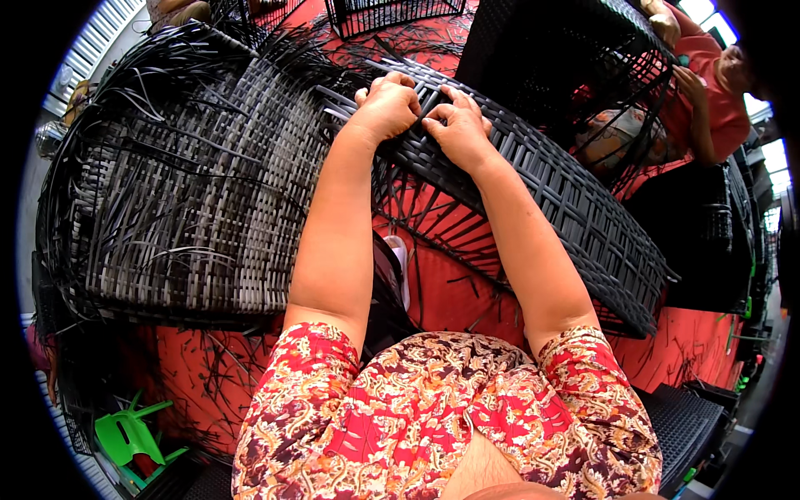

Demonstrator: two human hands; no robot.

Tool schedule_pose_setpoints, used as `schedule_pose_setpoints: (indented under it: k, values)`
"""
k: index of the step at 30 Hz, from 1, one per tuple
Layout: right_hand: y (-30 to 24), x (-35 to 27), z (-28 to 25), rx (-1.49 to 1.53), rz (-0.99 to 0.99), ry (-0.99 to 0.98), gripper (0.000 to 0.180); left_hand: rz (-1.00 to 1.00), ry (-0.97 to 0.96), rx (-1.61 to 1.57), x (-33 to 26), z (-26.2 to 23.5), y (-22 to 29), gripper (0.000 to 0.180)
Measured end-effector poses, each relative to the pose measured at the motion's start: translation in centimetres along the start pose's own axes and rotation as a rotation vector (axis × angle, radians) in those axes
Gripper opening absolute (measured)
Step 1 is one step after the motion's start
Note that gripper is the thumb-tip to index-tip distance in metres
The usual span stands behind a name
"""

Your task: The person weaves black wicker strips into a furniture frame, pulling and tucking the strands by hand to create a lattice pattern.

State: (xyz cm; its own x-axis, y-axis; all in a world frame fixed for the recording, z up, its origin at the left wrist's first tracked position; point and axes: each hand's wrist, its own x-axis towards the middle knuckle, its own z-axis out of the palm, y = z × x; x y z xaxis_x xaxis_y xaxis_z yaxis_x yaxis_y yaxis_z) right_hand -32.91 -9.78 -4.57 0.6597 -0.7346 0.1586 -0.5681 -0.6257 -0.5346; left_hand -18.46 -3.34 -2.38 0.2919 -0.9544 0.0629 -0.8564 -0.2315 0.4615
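Note:
A dark grey wicker panel slants in front of me, from upper middle to lower right, with flat strips crossing in its weave. Over its upper left end my left hand is closed, fingers curled down at the weave. Close beside it on the right, my right hand bends its thumb and forefinger into a pinch at the same strips. A dark wicker strand shows between the two hands; the fingertips partly hide it. Loose strip ends stick out left of my left hand.
At left lies a large black-and-grey woven piece with a fringe of loose strands. A co-worker in a red top handles a black woven frame at upper right. Cut strips litter the red floor. A green plastic stool stands lower left.

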Motion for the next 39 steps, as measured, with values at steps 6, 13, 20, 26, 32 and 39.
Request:
schedule_pose_setpoints:
  k: [6, 13, 20, 26, 32, 39]
  values:
    - [1.3, -0.1, 0.8, 0.311, -0.053, 0.241, 0.015, 0.158, 0.174, 0.121, -0.5, -0.6, 1.1, 0.010]
    - [-1.2, 1.1, 2.1, 0.007, -0.179, 0.171, 0.019, 0.208, 0.263, -0.058, -0.3, -0.5, -1.5, 0.008]
    - [-2.0, 1.3, 1.8, 0.078, -0.054, 0.086, 0.023, -0.117, 0.311, -0.247, 0.2, -1.9, -3.9, 0.014]
    - [-1.7, 2.2, 2.1, 0.100, -0.030, 0.063, 0.022, -0.306, 0.275, -0.137, 0.4, -1.4, -5.2, 0.021]
    - [-2.2, 2.7, 2.0, 0.033, -0.014, 0.027, 0.022, -0.337, 0.089, -0.058, 0.5, -1.7, -3.5, 0.022]
    - [-1.7, 2.6, 2.7, 0.088, -0.046, 0.074, 0.020, -0.317, 0.146, 0.178, 1.0, -0.4, -2.2, 0.025]
